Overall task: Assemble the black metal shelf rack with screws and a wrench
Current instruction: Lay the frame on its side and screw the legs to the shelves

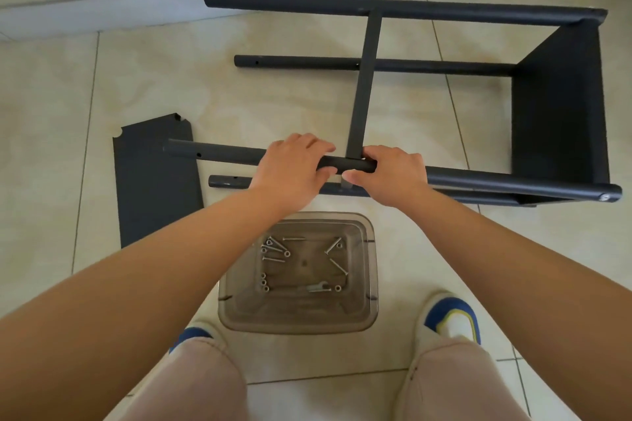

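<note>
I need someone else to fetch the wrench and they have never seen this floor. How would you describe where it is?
Look between the person's shoes for the clear smoky plastic tub on the tiled floor, just in front of the black metal rack frame. The small flat silver wrench lies on its bottom, near the edge closest to the shoes. Unlike the thin screws and round nuts around it, it is flat with a forked end.

Joint of crossbar [362,85] and near pole [219,153] hidden behind both hands [290,167]. Screws [273,249] too small to count.

The half-built black rack [561,106] lies on its side, screws [273,249] and wrench [316,287] loose nearby.
</note>
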